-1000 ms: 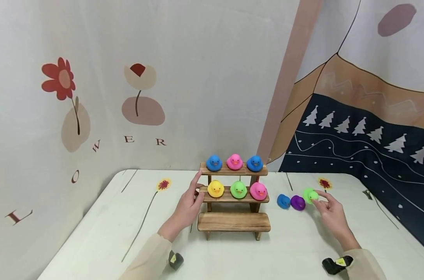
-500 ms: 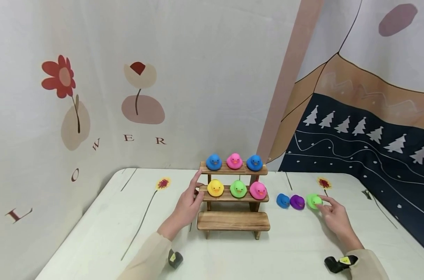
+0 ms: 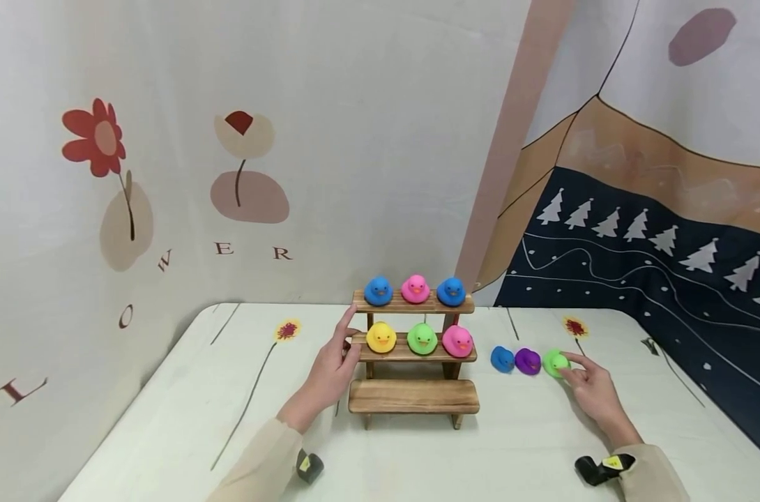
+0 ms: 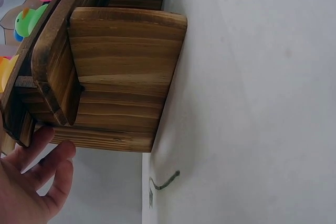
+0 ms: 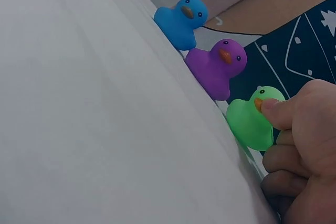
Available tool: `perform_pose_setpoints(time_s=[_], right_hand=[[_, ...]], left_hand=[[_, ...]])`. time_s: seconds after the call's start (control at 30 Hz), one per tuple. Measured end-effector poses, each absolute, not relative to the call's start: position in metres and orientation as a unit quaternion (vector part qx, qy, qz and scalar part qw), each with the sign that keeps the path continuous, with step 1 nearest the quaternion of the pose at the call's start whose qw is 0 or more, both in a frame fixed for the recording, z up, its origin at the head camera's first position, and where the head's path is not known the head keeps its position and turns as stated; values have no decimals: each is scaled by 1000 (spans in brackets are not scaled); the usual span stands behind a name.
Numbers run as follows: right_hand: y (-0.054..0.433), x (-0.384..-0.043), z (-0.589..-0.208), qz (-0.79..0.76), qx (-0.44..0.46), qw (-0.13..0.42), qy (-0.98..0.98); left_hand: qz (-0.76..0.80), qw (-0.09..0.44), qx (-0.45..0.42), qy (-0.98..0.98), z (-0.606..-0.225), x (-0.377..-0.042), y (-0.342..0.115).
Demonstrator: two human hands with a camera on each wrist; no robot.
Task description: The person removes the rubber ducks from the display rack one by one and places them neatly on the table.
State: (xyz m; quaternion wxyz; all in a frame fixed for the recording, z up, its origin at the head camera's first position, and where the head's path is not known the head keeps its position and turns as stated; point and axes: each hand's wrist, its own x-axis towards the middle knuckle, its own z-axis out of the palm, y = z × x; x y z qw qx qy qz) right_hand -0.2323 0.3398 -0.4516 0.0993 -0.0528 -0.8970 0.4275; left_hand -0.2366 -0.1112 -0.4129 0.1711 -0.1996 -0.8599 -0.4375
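A three-tier wooden rack (image 3: 414, 396) stands mid-table. On its top shelf sit two blue ducks and a pink duck (image 3: 415, 288); the middle shelf carries a yellow duck (image 3: 381, 337), a green duck (image 3: 422, 339) and a pink one. My left hand (image 3: 328, 369) touches the rack's left side, index finger stretched up toward the top shelf, thumb by the middle shelf. To the right of the rack, my right hand (image 3: 593, 392) pinches a green toy duck (image 5: 249, 124) standing on the table. In the right wrist view my thumb covers part of its beak.
A blue duck (image 3: 502, 359) and a purple duck (image 3: 528, 361) stand in a row beside the held green one. The bottom shelf is bare wood. A printed cloth wall (image 3: 355, 174) rises behind the white table (image 3: 242, 390).
The green duck in my right hand has come down and away from the purple duck, then shifted slightly back toward it. My left hand stays at the rack. The head view has turned slightly.
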Motion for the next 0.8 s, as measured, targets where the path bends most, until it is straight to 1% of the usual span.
perform_pose_setpoints(time_s=[0.3, 0.8], right_hand=[[336, -235, -449, 424, -55, 91, -899], [337, -237, -441, 393, -86, 33, -915]], left_hand=[[-438, 171, -203, -859, -411, -236, -113], [-444, 170, -205, -856, -413, -237, -111]])
